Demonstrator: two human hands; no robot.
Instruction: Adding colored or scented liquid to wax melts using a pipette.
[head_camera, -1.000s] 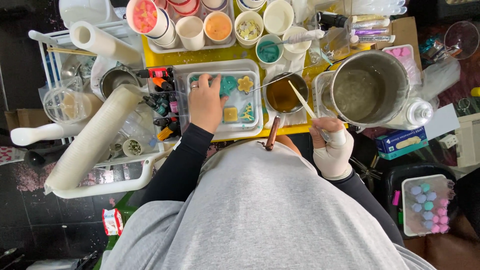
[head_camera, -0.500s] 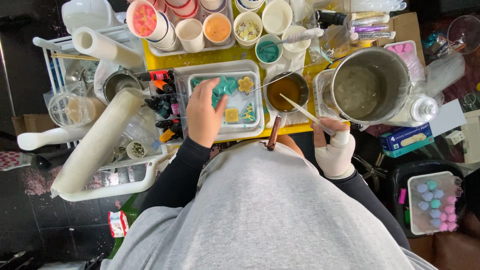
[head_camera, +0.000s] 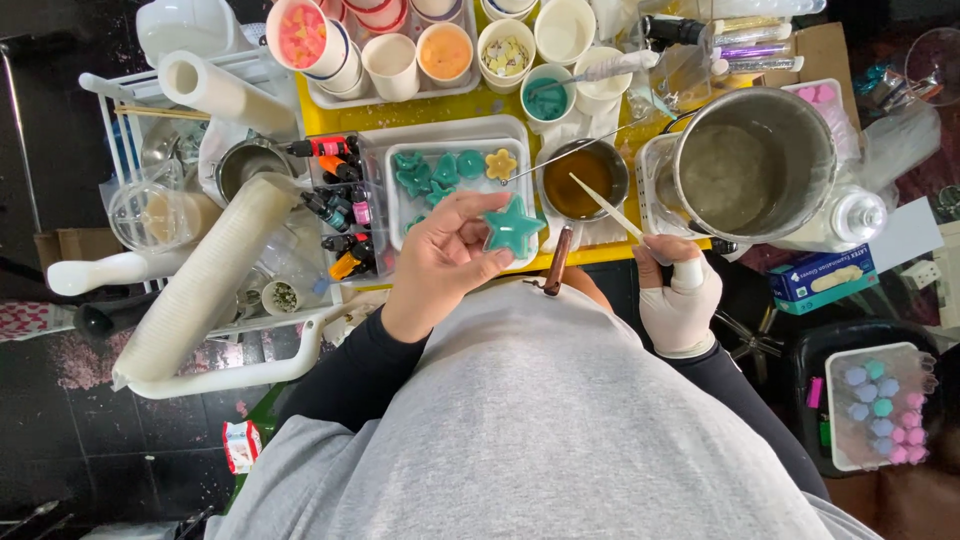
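Left hand (head_camera: 440, 262) pinching teal star (head_camera: 513, 227) by edges; looks light, hard, maybe breakable. Right hand (head_camera: 678, 300) gripping stick (head_camera: 606, 207).

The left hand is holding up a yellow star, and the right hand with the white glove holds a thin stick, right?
Not quite: the star in the left hand is teal green, not yellow. The head view shows it. The rest holds: the white-gloved right hand does hold a thin stick.

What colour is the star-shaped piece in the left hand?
Teal green, a star-shaped piece held in the left hand; the head view shows it.
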